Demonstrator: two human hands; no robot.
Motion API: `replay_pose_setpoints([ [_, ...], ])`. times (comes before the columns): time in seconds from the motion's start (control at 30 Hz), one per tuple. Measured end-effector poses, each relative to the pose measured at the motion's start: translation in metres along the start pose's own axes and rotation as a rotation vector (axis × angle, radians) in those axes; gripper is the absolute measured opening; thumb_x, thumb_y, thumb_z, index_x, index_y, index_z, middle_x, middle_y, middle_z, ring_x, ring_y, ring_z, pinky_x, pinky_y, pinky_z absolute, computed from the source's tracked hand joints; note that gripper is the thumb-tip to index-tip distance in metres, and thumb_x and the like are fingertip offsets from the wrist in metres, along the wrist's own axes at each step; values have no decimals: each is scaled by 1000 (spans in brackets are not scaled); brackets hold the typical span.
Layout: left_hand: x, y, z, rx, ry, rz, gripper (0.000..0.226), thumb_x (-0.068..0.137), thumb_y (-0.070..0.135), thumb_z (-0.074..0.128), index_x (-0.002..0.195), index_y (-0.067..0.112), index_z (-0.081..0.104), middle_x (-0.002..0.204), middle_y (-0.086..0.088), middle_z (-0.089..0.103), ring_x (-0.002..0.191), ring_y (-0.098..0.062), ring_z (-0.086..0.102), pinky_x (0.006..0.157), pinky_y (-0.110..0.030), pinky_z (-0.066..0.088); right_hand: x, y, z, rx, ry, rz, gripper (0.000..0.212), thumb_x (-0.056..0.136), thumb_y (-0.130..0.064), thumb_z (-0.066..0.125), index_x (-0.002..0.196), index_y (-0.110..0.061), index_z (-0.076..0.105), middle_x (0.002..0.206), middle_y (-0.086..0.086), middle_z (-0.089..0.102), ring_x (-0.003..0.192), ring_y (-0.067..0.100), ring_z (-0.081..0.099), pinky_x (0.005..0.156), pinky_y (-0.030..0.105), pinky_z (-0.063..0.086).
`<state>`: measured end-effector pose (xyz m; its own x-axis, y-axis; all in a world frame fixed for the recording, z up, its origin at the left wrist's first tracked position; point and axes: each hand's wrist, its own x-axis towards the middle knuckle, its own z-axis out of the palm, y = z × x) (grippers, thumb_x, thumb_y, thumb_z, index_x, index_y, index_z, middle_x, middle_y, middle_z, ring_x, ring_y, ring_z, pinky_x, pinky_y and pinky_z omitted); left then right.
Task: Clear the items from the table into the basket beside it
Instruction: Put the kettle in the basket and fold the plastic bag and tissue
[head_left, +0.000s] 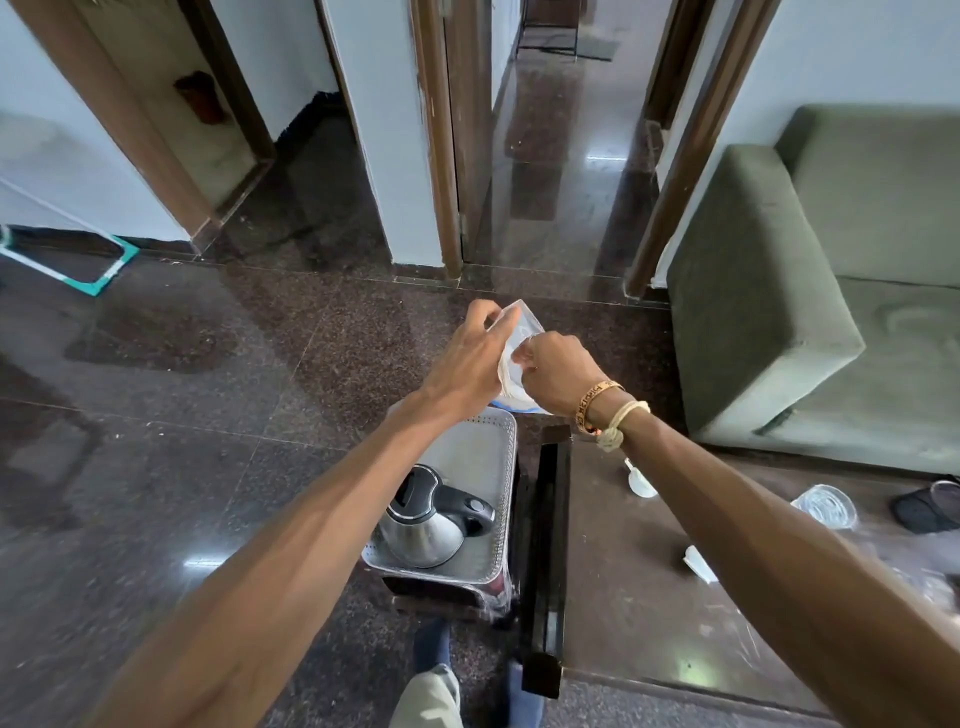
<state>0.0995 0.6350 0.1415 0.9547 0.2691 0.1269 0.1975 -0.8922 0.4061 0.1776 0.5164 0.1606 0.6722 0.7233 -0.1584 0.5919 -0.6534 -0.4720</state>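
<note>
Clear plastic packet (521, 326) is pinched by left grip (470, 358) and right grip (558, 371), over the far rim of the basket (505, 452). Placement is judged in hand; lowering beside the kettle (426, 525) is required.

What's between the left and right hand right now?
A clear packet, gripped by the left hand near its top and the right hand at its side. Seen in the head view.
</note>
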Motion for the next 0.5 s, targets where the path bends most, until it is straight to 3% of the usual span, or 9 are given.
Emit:
replay_pose_setpoints([
  [0.07, -2, 2, 1, -24, -13, 15, 67, 84, -8, 54, 144, 17, 39, 133, -8, 34, 104, -30, 57, 85, -41, 53, 7, 5, 2, 41, -68, 67, 43, 89, -3, 45, 129, -8, 60, 128, 12, 63, 117, 33, 58, 93, 33, 45],
  [0.13, -4, 4, 0, -63, 4, 32, 62, 82, -10, 50, 135, 23, 49, 130, -3, 37, 96, -26, 60, 78, -41, 56, 13, 7, 4, 129, -148, 84, 37, 93, -2, 42, 126, -3, 58, 113, 13, 61, 106, 30, 58, 83, 31, 42],
  [0.2, -5, 5, -1, -121, 31, 31, 59, 83, -10, 50, 131, 23, 56, 127, -2, 41, 96, -21, 59, 80, -36, 55, 19, 10, 6, 363, -252, 152, 25, 96, -1, 42, 116, -3, 57, 102, 14, 53, 95, 26, 52, 81, 35, 44],
  [0.3, -5, 6, -7, -173, 45, 1, 54, 80, -6, 56, 128, 19, 62, 122, -2, 46, 90, -14, 56, 86, -29, 52, 23, 20, 8, 736, -296, 295, 16, 97, -10, 48, 111, -16, 47, 112, 10, 45, 101, 24, 44, 88, 44, 43],
  [0.43, -2, 12, -15, -264, 44, -87, 49, 73, 4, 67, 116, 27, 70, 113, 6, 48, 82, -3, 58, 78, -22, 53, 15, 27, 15, 1109, -304, 515, 8, 86, -20, 52, 94, -18, 55, 101, 6, 51, 90, 25, 46, 79, 37, 40],
  [0.5, 2, 19, -15, -287, 47, -102, 43, 72, 10, 71, 110, 29, 72, 111, 7, 50, 81, 0, 60, 75, -20, 53, 11, 29, 18, 1273, -351, 464, 10, 76, -19, 51, 86, -18, 53, 85, 4, 51, 72, 20, 45, 63, 29, 40],
])
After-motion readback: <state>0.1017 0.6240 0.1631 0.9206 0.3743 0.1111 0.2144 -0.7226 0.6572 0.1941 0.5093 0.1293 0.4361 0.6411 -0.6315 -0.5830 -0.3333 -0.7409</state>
